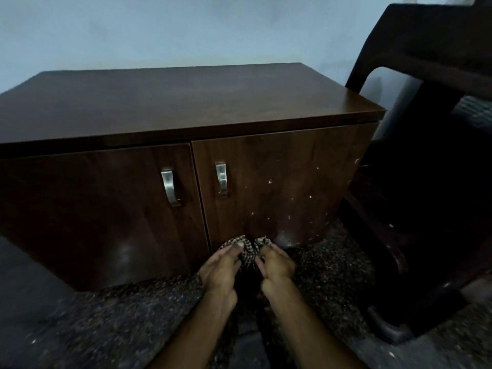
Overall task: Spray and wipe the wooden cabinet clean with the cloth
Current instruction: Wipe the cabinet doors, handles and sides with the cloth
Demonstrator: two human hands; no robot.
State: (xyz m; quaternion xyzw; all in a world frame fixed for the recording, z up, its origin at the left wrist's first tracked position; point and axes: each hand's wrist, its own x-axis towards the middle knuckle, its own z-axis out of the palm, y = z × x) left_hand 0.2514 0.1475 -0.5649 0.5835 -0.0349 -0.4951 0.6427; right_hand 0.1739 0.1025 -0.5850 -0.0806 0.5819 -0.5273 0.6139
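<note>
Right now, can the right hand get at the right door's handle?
Probably yes: nothing lies between the right hand and the handle above it, but both hands grip the cloth.

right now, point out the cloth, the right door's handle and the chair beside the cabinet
cloth [249, 253], head view, on the checked fabric bunched between the two hands
right door's handle [221, 179], head view, on the middle of the metal pull
chair [415, 62], head view, on the dark upper frame

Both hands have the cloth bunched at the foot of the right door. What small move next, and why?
Probably slide the cloth up the right door: pale specks dot that panel above both hands, left hand and right hand, and look unwiped.
</note>
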